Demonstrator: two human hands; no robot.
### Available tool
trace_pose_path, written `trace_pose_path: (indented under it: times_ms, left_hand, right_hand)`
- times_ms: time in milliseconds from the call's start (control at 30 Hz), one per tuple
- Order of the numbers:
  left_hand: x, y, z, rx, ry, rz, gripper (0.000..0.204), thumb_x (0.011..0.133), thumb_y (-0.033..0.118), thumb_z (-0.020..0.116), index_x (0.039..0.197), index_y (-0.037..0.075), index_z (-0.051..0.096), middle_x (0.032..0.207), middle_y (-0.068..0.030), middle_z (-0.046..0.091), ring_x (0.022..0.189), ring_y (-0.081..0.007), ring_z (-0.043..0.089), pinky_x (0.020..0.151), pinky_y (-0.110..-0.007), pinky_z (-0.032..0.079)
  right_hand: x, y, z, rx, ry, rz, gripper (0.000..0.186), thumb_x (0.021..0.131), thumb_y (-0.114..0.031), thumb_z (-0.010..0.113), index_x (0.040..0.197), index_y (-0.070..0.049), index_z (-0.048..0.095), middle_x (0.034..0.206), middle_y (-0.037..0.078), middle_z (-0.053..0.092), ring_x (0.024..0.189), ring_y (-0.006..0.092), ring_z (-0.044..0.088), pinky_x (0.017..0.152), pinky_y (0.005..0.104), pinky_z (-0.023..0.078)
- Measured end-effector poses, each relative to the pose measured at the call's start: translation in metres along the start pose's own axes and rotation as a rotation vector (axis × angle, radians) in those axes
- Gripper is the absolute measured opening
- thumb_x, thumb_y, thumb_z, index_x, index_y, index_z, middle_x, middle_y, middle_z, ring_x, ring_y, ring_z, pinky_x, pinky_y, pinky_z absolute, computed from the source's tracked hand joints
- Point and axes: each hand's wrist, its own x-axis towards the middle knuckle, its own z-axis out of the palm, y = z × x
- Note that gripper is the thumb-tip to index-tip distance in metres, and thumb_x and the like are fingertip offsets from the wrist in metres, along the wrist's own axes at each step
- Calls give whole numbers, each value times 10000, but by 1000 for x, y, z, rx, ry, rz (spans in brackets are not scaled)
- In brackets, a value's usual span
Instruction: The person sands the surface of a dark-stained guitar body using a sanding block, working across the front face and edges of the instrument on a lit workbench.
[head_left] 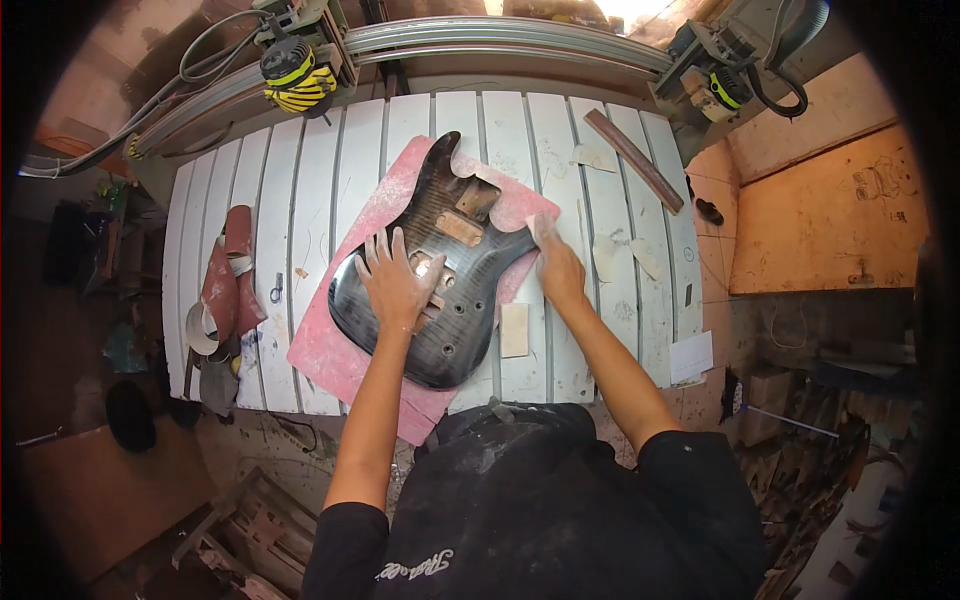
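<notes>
A dark grey electric guitar body (425, 270) with routed cavities lies flat on a dusty pink foam sheet (320, 345). My left hand (395, 280) rests palm down on its left half, fingers spread. At the right horn of the body, my right hand (560, 262) has its fingers pressed together around a small pale folded piece, which looks like sandpaper and is mostly hidden. Both hands are dusty. A pale rectangular block (514, 330) lies just right of the body, below my right hand.
White slatted table (345, 130) beneath everything. Reddish sandpaper rolls (222, 290) lie at the left; a brown strip (634, 160) and pale scraps (605, 257) at the right. A metal rail (500, 35) carrying machine heads spans the far side. White paper (691, 357) lies near the right corner.
</notes>
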Motion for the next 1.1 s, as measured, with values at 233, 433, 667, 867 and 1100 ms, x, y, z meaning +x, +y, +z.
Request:
trace_pose_path:
  times_ms: [233,433,667,867,1100]
  left_hand:
    - [1,0,-1,19,-15,-12,941,892,673,654,1557,31,475,1637,-222,407,1564,-385,291,1269,-609,180]
    - [1,1,-1,5,6,10,934,889,658,662,1555,30,477,1630,-225,414,1558,-390,300,1266,-611,185]
    - [1,-1,-1,4,5,-8,942,882,655,673,1553,24,476,1621,-238,420,1555,-395,304,1265,-615,186]
    - [1,1,2,4,14,6,938,880,657,678,1550,30,481,1618,-232,427,1551,-396,312,1264,-616,190]
    - [0,0,-1,15,-2,-10,948,887,670,663,1563,34,468,1619,-229,427,1553,-394,309,1263,-617,196]
  right_hand:
    - [-41,-13,12,52,-94,-168,709,914,43,459,1601,-134,435,1655,162,393,1081,452,681,948,502,550]
    - [0,5,5,-4,-22,-62,737,884,53,499,1598,-115,433,1654,155,406,1076,458,676,969,478,547]
    - [-32,-10,2,25,-138,-156,587,974,-29,441,1544,-149,515,1587,153,505,1027,447,689,926,518,561]
    - [16,7,-4,-15,40,-53,617,947,17,451,1541,-135,519,1569,178,507,1270,426,619,1049,463,521]
    - [-3,5,-3,-82,-250,17,622,916,33,479,1501,-160,571,1549,171,536,1198,416,663,1024,467,544]
